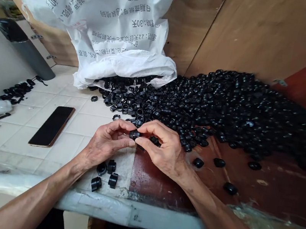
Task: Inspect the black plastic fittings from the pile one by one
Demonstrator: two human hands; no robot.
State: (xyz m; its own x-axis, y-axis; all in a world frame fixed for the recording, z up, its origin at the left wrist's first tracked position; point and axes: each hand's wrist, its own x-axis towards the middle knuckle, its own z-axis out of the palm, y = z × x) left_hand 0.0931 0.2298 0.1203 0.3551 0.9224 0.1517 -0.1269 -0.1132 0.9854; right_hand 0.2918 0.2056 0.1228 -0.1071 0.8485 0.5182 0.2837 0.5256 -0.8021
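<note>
L hand (111,140) & R hand (165,145) both pinch sm. blk part (134,134), betw. near-left loose pcs (112,180) & far pile (230,103); prob. best to keep it level, w/ even pressure.

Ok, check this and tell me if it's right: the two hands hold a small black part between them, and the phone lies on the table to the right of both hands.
One thing is wrong: the phone lies to the left of both hands, as the head view shows. The left hand and right hand do hold a small black part between them.
</note>
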